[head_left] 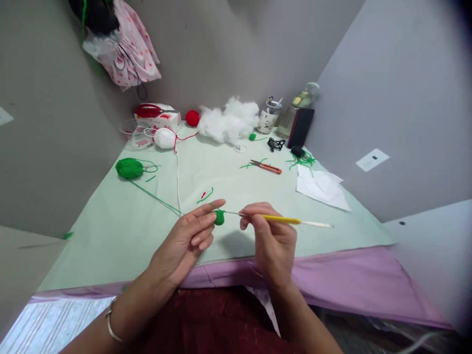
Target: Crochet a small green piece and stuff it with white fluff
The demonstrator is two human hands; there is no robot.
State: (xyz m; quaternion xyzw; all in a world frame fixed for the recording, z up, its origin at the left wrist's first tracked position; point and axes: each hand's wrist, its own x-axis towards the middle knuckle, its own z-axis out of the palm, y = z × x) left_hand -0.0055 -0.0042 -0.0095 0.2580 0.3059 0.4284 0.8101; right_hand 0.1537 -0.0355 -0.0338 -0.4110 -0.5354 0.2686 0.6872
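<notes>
Fingers of the left hand (187, 240) pinch the small rounded green crocheted piece (219, 218); just right of that piece, I see the right hand (273, 241), its fingers pinching the slender yellow-handled metal hook (280, 219).

Soft, even light; a faint shadow falls on the pale tabletop (214, 164). Wide-angle distortion stretches the edges; the upper right corner is dark.

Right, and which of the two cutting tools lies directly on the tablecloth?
The orange-handled snips, lying on the pale tablecloth; the red-handled scissors rest on the packet at the back left.
</notes>
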